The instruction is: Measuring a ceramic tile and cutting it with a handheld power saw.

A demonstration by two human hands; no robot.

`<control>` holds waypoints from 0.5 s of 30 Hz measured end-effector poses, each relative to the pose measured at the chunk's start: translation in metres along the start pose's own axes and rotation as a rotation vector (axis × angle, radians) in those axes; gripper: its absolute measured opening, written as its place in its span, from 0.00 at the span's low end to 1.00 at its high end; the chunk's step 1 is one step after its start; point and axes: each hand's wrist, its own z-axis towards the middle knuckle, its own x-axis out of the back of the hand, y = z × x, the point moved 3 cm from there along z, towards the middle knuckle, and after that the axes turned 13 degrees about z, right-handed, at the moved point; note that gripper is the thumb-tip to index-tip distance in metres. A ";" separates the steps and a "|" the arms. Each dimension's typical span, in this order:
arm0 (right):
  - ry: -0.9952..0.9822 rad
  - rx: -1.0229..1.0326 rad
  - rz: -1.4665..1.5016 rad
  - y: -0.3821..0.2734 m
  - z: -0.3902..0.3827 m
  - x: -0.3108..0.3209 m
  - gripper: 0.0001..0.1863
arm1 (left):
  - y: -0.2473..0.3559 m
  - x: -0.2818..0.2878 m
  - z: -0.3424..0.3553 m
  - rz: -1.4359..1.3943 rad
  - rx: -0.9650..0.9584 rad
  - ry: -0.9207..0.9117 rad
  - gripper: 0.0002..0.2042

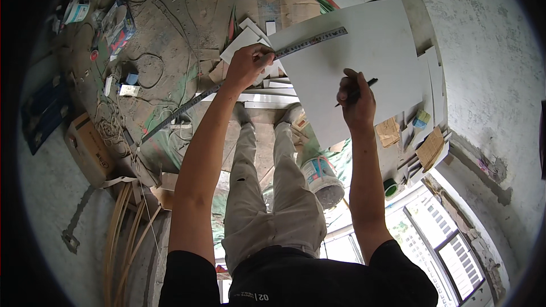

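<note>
The tape measure [310,42] runs slantwise, its long axis rising from lower left to upper right. Its upper right end points across the white board [375,40], near the board's far edge; whether it touches the face cannot be told. The other stretch reaches down and left, over the cluttered floor [193,28].

The left hand [248,67] pinches the strip between thumb and curled fingers, just beside the board's left edge. The right hand [357,101] is closed around a dark marker [372,82] above the board; its slim tip points lower left and its thicker end upper right. The 2 hands are well apart.

Below the board, beside the person's right leg, stands a pale bucket [318,173], its end toward the viewer dark grey; its contents cannot be made out. At the left, a brown cardboard box [88,148] sits tilted, what it holds hidden. Farther off at the upper left is a white and blue tub [75,12], too small to see into.
</note>
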 end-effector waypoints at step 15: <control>0.033 0.005 -0.004 0.014 -0.026 0.010 0.22 | -0.001 0.008 0.006 0.004 0.093 -0.054 0.15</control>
